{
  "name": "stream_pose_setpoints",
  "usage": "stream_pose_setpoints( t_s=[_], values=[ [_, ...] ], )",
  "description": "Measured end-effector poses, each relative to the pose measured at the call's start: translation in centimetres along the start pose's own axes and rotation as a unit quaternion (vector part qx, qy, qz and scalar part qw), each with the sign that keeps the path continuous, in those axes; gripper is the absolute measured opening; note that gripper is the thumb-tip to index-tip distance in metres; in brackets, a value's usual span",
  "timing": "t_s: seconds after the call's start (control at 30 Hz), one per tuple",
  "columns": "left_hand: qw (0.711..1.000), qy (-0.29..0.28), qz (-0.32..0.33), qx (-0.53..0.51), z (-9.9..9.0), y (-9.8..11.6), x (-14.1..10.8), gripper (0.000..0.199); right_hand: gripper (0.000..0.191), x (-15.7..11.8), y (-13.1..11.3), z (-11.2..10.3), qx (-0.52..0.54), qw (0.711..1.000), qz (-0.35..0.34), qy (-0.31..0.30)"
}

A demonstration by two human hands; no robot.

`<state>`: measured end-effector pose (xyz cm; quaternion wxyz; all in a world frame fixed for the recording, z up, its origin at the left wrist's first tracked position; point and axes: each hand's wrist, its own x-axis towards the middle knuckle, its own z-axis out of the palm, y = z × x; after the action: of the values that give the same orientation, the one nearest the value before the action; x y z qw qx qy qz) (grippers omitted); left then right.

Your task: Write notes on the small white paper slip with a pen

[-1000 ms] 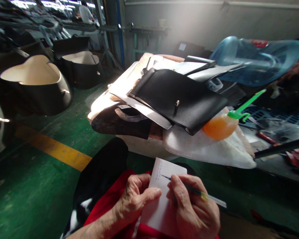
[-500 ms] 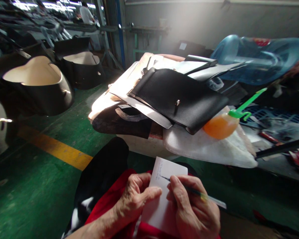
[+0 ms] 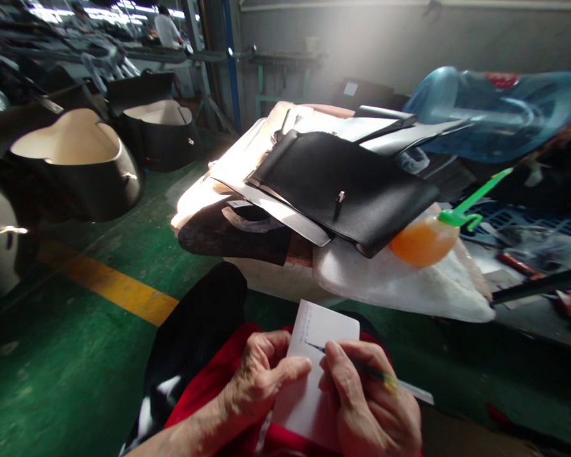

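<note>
Two hands on one white notepad (image 3: 314, 374) in the lap | left hand (image 3: 259, 381) pinches its left edge, thumb on top | right hand (image 3: 374, 403) closed around a pen (image 3: 361, 368) (tip on the page) | black leather flap (image 3: 342, 184) on the bench beyond

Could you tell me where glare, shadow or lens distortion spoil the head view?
Head view: glare whitens the wall behind the black leather piece; the blue jug looks stretched toward the edge; the right hand, pen and white card under the left hand sit in dimmer light.
</note>
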<state>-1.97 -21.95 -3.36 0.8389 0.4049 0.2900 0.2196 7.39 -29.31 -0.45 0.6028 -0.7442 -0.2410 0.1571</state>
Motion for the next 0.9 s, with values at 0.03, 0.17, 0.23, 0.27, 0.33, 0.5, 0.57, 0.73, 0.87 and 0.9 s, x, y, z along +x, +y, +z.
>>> stream_pose_setpoints(
  t_s=[0.03,0.17,0.23,0.27,0.33,0.5,0.57,0.73,0.87,0.9],
  values=[
    [1.0,0.002,0.0,0.004,0.0,0.0,0.0,0.026,0.025,-0.1,0.0,-0.1,-0.007,1.0,0.013,0.002],
    [1.0,0.005,0.003,0.024,-0.1,-0.2,0.1,0.03,0.029,-0.4,-0.1,-0.2,0.016,0.996,0.083,0.011],
    [1.0,0.001,0.006,0.02,-0.1,-0.3,0.1,0.028,0.032,-0.6,-0.2,-0.1,0.055,0.991,0.123,0.009],
    [1.0,0.001,0.005,0.016,-0.1,-0.4,0.1,0.028,0.034,-0.7,-0.3,0.0,0.071,0.988,0.14,0.01],
    [1.0,0.006,0.001,0.008,-0.1,-0.6,0.1,0.029,0.035,-0.8,-0.6,0.1,0.089,0.984,0.154,0.017],
    [1.0,0.013,-0.019,-0.003,-0.1,-1.0,0.2,0.03,0.027,-1.0,-1.1,0.5,0.087,0.988,0.11,0.056],
    [0.999,0.02,-0.028,0.005,-0.2,-1.1,0.3,0.032,0.027,-1.1,-1.0,0.5,0.084,0.99,0.097,0.065],
    [0.998,0.037,-0.038,0.036,-0.2,-1.0,0.2,0.037,0.029,-1.3,0.0,0.0,0.048,0.994,0.086,0.045],
    [0.999,0.023,-0.039,0.022,-0.1,-1.0,0.2,0.037,0.026,-1.2,1.1,-0.3,0.022,0.999,0.029,0.016],
    [0.999,0.017,-0.039,0.019,-0.1,-1.0,0.3,0.037,0.024,-1.1,1.3,-0.4,0.018,1.0,0.011,0.009]
  ],
)
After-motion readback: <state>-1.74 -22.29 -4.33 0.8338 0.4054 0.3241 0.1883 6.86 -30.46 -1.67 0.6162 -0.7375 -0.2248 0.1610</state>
